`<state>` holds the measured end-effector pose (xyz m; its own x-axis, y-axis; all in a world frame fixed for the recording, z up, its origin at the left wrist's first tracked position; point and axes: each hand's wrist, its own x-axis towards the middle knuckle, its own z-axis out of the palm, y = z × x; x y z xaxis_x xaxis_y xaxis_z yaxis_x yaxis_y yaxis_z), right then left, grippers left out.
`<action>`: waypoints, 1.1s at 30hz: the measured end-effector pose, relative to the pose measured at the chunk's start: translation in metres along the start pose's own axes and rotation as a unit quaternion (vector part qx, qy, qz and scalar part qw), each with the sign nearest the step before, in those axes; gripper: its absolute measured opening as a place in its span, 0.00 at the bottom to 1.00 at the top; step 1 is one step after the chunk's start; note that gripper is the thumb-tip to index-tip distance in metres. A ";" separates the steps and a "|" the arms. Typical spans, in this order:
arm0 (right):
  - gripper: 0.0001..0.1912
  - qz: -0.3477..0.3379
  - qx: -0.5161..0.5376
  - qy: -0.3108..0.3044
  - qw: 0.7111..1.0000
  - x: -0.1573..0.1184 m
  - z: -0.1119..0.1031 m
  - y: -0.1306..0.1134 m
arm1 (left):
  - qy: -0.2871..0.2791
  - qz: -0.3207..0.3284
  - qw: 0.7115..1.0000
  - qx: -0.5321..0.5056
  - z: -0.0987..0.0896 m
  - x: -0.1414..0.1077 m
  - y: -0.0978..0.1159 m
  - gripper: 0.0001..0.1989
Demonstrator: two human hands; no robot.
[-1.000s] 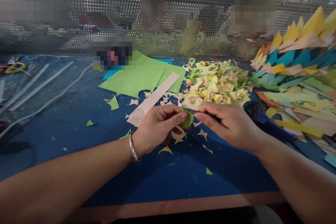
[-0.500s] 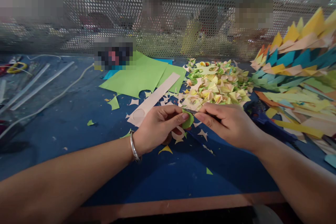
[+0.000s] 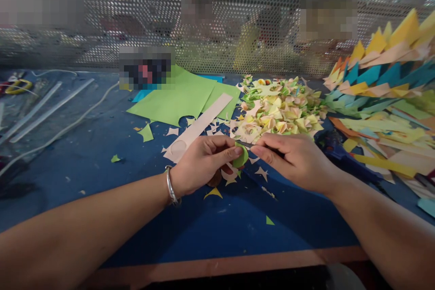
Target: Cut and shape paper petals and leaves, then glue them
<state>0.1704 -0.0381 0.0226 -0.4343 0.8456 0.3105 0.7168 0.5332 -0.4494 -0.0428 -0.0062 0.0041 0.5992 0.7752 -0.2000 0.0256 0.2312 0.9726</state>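
My left hand [image 3: 204, 158], with a silver bangle at the wrist, pinches a small rounded piece of green paper [image 3: 240, 156] between thumb and fingers. My right hand [image 3: 288, 156] is closed around a thin, pointed metal tool [image 3: 247, 145]; most of it is hidden in the fingers, so its exact kind is unclear. The tool's tip meets the upper edge of the green piece. Below my left fingers lie pale pink scraps [image 3: 261, 173] and a yellow scrap [image 3: 213, 193]. A pale pink strip [image 3: 204, 122] with a round outline near its end runs behind my left hand.
Green sheets [image 3: 176, 99] lie at the back, beside a heap of small folded paper pieces [image 3: 278, 108]. At right are a layered paper construction [image 3: 384, 68], a blue glue gun [image 3: 343, 156] and paper offcuts [image 3: 380, 131]. Clear sticks [image 3: 52, 111] and a white cord [image 3: 68, 131] lie left.
The view has shifted slightly. The green piece is turned a little in my left fingers, and the tool's tip stays at its upper edge. Both hands keep almost the same place.
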 end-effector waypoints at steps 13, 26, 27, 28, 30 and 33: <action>0.23 0.036 -0.005 0.009 0.999 0.001 0.002 0.005 | 0.065 0.018 0.998 0.001 0.000 0.002 -0.002 0.10; 0.25 0.117 -0.177 -0.109 0.971 0.006 0.009 0.018 | 0.116 0.029 0.992 -0.038 0.002 0.002 0.000 0.09; 0.24 0.109 -0.196 -0.104 0.969 0.005 0.009 0.016 | 0.119 0.028 0.992 -0.043 0.002 0.003 0.000 0.09; 0.22 0.100 -0.217 -0.099 0.966 0.004 0.010 0.015 | 0.121 0.028 0.991 -0.048 0.002 0.004 0.000 0.09; 0.18 0.076 -0.256 -0.077 0.961 0.002 0.010 0.013 | 0.121 0.029 0.990 -0.064 0.001 0.005 0.000 0.08; 0.13 0.014 -0.277 0.002 0.961 -0.002 0.011 0.009 | 0.115 0.029 0.989 -0.092 0.002 0.005 0.000 0.08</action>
<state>0.1715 -0.0348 0.0093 -0.4091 0.8590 0.3078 0.9091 0.4127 0.0566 -0.0381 -0.0029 0.0033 0.3970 0.8987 -0.1863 -0.1617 0.2683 0.9497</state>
